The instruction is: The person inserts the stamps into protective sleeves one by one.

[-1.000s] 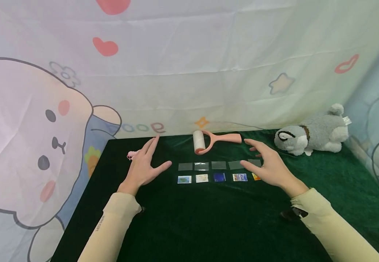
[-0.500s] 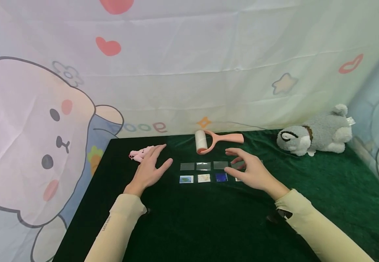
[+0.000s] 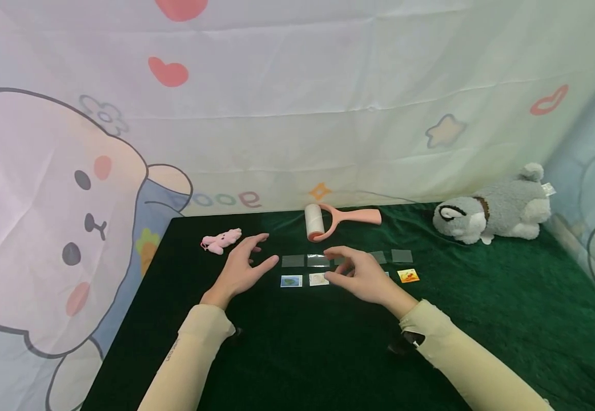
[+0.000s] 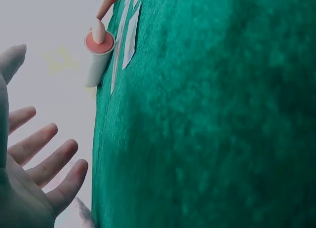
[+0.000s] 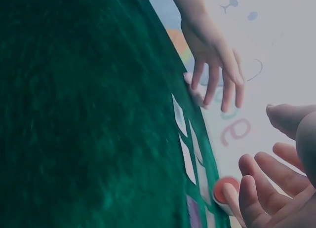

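Sweeping right hand (image 3: 363,277) toward nine o'clock, uncovering orange card (image 3: 407,276) at three o'clock. Keeping left hand (image 3: 240,271) apart, gripping nothing in either yet.

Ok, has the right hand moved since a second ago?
Yes, leftward: in the head view, the right hand partly covered the orange card and is now left of it.

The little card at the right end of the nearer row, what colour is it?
The card is mostly yellow-orange, seen best in the head view.
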Action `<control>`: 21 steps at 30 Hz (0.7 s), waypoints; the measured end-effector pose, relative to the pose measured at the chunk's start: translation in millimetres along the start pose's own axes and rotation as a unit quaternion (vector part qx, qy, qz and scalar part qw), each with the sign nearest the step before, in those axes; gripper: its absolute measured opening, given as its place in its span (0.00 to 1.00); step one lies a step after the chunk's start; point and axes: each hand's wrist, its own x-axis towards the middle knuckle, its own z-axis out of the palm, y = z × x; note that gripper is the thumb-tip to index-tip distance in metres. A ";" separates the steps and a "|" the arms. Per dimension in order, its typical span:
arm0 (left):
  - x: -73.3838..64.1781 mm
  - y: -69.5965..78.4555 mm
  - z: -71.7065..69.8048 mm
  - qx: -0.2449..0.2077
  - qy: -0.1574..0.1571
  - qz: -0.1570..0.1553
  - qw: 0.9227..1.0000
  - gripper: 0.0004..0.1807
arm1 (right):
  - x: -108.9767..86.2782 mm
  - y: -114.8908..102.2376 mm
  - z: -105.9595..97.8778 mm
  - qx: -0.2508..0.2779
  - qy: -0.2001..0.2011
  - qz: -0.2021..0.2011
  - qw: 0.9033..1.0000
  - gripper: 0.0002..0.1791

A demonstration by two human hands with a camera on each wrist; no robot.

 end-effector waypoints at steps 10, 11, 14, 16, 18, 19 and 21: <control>1.6 -1.8 7.2 -0.019 0.008 0.011 1.000 0.29 | 13.6 1.8 27.0 0.078 -0.019 0.024 0.997 0.25; 2.0 -2.0 7.7 -0.018 0.009 0.010 1.000 0.28 | 15.3 1.5 29.8 0.081 -0.020 0.028 0.996 0.25; 3.0 -0.6 9.1 -0.022 0.010 0.011 1.000 0.26 | 20.6 -0.3 38.9 0.082 -0.021 0.044 0.995 0.24; 4.1 0.6 10.0 -0.024 0.009 0.011 1.000 0.25 | 23.5 -2.3 45.0 0.079 -0.020 0.058 0.995 0.24; 5.0 1.9 10.8 -0.027 0.005 0.010 1.000 0.25 | 25.8 -3.9 51.1 0.072 -0.016 0.071 0.995 0.22; 5.5 2.1 11.3 -0.027 0.003 0.009 1.000 0.25 | 26.7 -4.4 54.1 0.067 -0.012 0.077 0.995 0.21; 6.5 2.3 12.3 -0.026 0.001 0.005 1.000 0.25 | 28.8 -5.1 60.0 0.055 0.001 0.083 0.995 0.19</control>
